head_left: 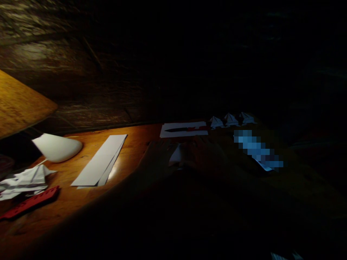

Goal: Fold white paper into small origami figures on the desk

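In deep shadow near the middle of the table, my left hand [158, 154] and my right hand [202, 151] meet around a small piece of folded white paper [176, 155]. The left fingers press at its left edge and the right fingers at its right edge; darkness hides most finger detail. Just beyond them lies a stack of white paper [184, 134], with a knife [177, 129] across it, its blade dark and its handle red. Left of my left hand, long white paper strips [101, 159] overlap on the wooden table [135, 139].
A lamp with a yellowish shade [24, 104] and white base [58, 147] stands at left. Nearby are crumpled-looking folded paper [25, 180] and a red notched object [32, 203]. Several folded paper shapes [230, 120] sit at back right, beside a lit, blurred-out phone-like device [257, 150].
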The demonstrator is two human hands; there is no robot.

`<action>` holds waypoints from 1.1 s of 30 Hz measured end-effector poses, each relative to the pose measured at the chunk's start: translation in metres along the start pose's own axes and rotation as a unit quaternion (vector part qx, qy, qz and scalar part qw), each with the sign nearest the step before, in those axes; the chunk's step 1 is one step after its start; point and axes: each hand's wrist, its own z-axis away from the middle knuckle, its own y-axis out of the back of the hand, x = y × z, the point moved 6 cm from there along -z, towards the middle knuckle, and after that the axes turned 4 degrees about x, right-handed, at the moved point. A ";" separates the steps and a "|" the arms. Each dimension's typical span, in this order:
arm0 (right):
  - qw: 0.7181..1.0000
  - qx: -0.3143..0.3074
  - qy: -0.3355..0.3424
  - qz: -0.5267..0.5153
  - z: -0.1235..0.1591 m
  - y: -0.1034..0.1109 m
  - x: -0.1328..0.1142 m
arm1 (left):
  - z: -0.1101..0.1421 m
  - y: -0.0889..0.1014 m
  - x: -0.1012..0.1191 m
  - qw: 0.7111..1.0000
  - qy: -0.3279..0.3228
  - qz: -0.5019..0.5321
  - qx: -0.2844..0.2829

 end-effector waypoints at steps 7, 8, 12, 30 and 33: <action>0.999 -0.008 -0.036 0.027 0.006 0.001 0.009 | 0.004 0.006 -0.009 1.000 0.010 -0.013 0.010; 0.999 -0.015 -0.037 0.031 0.006 0.001 0.010 | 0.005 0.007 -0.011 1.000 0.013 -0.014 0.015; 0.997 -0.027 -0.053 0.054 0.006 0.006 0.014 | 0.008 0.009 -0.014 0.999 0.010 -0.038 0.027; 0.991 -0.019 -0.053 0.118 0.007 0.019 0.046 | 0.014 0.014 -0.036 0.996 0.039 -0.066 0.045; 0.990 -0.042 -0.053 0.126 0.007 0.020 0.046 | 0.016 0.013 -0.042 0.994 0.046 -0.087 0.044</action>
